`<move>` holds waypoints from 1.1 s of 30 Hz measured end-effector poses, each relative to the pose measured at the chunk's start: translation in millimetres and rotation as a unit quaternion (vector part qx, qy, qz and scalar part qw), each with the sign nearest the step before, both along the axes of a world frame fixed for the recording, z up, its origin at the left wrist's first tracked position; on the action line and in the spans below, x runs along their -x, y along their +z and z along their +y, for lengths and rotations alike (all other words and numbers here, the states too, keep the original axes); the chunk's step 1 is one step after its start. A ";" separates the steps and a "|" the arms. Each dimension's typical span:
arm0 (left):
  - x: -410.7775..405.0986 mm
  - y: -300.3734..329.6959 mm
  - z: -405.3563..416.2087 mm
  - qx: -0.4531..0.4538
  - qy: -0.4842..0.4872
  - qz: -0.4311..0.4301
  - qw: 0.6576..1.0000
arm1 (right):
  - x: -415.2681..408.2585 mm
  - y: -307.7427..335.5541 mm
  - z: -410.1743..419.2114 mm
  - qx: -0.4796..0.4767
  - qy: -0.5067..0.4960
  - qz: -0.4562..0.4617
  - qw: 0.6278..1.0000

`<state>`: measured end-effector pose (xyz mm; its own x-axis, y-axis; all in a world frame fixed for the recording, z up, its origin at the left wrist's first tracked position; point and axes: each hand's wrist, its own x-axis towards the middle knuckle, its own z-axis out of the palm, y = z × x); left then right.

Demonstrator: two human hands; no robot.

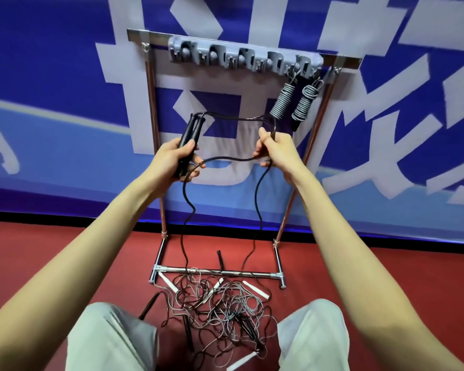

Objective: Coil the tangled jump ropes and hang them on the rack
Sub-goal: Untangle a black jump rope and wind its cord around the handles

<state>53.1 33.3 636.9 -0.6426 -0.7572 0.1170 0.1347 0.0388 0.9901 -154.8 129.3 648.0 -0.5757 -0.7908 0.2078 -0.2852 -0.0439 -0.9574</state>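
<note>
My left hand [176, 159] grips the two black handles [190, 132] of a black jump rope [236, 119], held upright together. My right hand [277, 149] pinches loops of that same rope a little to the right. Two strands hang from my hands down to the floor. A tangled pile of ropes [220, 301] with white and black handles lies on the red floor between my knees. The metal rack [152, 108] stands in front of me, with a grey hook strip [241, 58] on its top bar. Two coiled grey ropes [292, 101] hang from its right hooks.
A blue and white banner [65, 103] covers the wall behind the rack. The rack's base bar [217, 273] lies on the red floor [65, 250] just beyond the pile. My knees in light trousers [113, 338] frame the pile on both sides.
</note>
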 end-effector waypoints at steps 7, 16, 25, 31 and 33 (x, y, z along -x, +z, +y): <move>-17.9 -7.2 19.9 -0.030 -0.063 -0.047 0.996 | -15.5 14.6 3.6 0.112 0.082 -0.387 0.912; -16.1 -27.6 49.9 -0.130 -0.132 -0.028 0.982 | -40.6 30.7 0.9 0.139 0.120 -0.472 0.862; -4.8 22.2 35.7 -0.109 -0.044 0.034 0.992 | -25.0 -28.0 10.4 0.061 0.093 -0.298 0.948; 27.8 59.5 31.4 -0.123 0.014 0.073 0.990 | -40.5 -113.3 27.7 -0.252 0.249 -0.022 0.935; 36.5 67.9 30.3 -0.131 0.011 0.089 0.987 | -58.6 -127.3 23.1 -0.298 0.251 0.090 0.917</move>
<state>16.5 63.5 704.8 -0.6125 -0.7901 0.0247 0.3103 -0.2115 0.9268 -96.2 152.4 520.7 -0.1075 -0.9508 -0.2905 -0.5282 0.3022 -0.7935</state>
